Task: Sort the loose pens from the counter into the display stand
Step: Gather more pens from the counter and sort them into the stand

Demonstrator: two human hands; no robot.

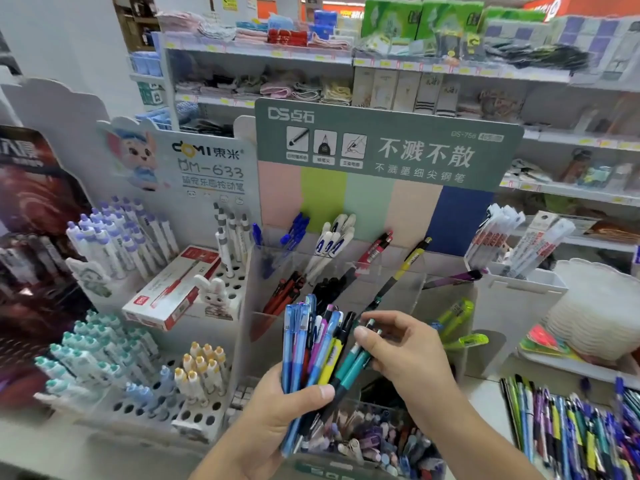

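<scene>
on shop counter (485, 396) | loose pens (571, 424) right | display stand (388, 147) behind

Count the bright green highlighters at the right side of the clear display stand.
3. Two stand side by side in the stand's right compartment: one and its neighbour. The third lies lower, tipped nearly flat. More may be hidden behind the right hand.

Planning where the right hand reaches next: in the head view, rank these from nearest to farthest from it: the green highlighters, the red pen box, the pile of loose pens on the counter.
1. Green highlighters, just right of the right hand.
2. Loose pens, lower right on the counter.
3. Red pen box, far left on the white stand.
</scene>
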